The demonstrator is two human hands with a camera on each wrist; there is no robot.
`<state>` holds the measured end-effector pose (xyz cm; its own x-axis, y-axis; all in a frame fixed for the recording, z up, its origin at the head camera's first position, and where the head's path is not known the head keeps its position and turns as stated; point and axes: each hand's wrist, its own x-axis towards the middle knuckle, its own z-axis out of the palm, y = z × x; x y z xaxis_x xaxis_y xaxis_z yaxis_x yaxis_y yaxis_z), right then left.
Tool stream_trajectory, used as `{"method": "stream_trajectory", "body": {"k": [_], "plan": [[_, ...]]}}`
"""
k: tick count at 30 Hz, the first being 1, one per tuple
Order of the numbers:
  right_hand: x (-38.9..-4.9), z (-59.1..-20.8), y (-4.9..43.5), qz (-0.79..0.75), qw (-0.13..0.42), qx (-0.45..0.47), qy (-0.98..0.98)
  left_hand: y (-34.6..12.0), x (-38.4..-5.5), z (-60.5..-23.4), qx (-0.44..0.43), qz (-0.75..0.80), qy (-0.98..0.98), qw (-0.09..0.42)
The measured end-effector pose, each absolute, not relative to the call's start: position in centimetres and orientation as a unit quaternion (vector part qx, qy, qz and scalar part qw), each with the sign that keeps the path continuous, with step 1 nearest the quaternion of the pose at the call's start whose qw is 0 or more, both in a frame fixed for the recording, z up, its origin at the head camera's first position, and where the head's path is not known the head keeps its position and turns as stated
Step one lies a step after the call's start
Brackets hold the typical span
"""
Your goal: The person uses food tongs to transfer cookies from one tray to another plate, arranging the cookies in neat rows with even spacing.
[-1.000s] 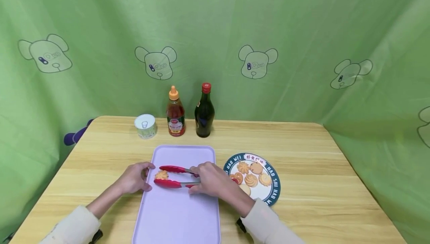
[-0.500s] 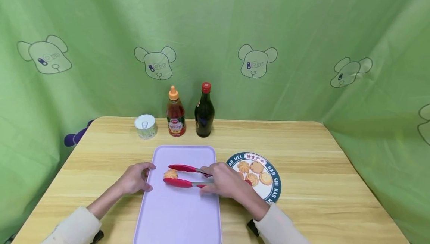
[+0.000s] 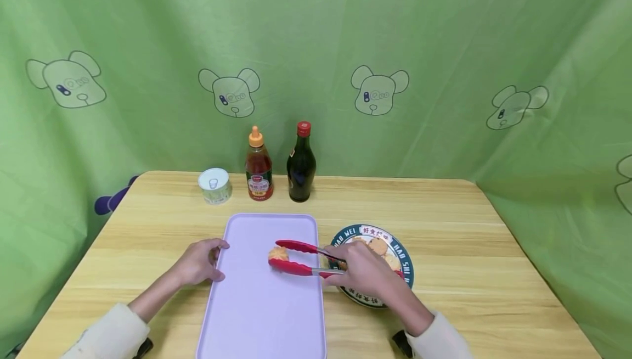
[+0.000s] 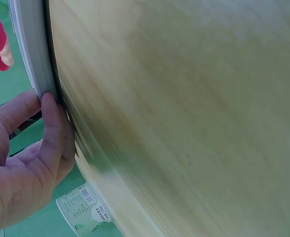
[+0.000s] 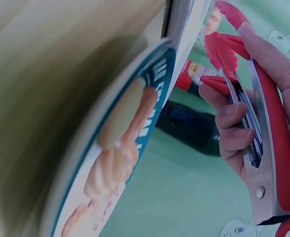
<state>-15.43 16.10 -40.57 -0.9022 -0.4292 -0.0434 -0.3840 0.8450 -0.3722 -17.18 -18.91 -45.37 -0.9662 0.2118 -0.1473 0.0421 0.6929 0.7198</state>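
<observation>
Red-tipped metal tongs [image 3: 291, 267] are in my right hand [image 3: 362, 268], which grips them by their handles. Their tips clasp a ridged golden cookie [image 3: 278, 253] over the purple tray [image 3: 261, 315]; the right wrist view shows the cookie [image 5: 213, 22] between the red tips. With thumb and fingers my left hand [image 3: 199, 263] pinches the tray's left edge, and the tray rim [image 4: 33, 54] shows up close in the left wrist view. Several cookies lie on a round plate with a dark green rim [image 3: 406, 263], partly hidden behind my right hand.
Behind the tray stand a white-lidded can [image 3: 214, 186], a sauce bottle [image 3: 259, 175] with an orange cap, and a dark bottle [image 3: 301, 169] with a red cap. A green curtain [image 3: 316, 29] hangs past the back edge of the wooden table [image 3: 469, 249].
My right hand has moved rightward with the tongs and the cookie, from the tray's left side past its middle, and now covers more of the plate. The left hand stays on the tray edge.
</observation>
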Motion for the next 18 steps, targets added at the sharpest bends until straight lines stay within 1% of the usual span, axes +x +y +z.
{"method": "stream_trajectory", "body": {"k": [4, 8, 12, 18], "plan": [[-15.1, -40.6, 17.3, -0.164, 0.043, -0.214, 0.962, -18.9, -17.1, -45.4, 0.067, 0.384, 0.914, 0.111], [-14.7, -40.6, 18.6, -0.160, 0.040, -0.211, 0.963, -18.8, -17.2, -45.4, 0.066, 0.378, 0.917, 0.110], [-14.2, -40.4, 19.9, -0.152, 0.039, -0.189, 0.969, -18.8, -17.2, -45.5, 0.063, 0.376, 0.918, 0.111], [-13.8, -39.7, 22.3, -0.149, 0.018, -0.188, 0.971, -18.7, -17.1, -45.4, 0.061, 0.375, 0.918, 0.112]]}}
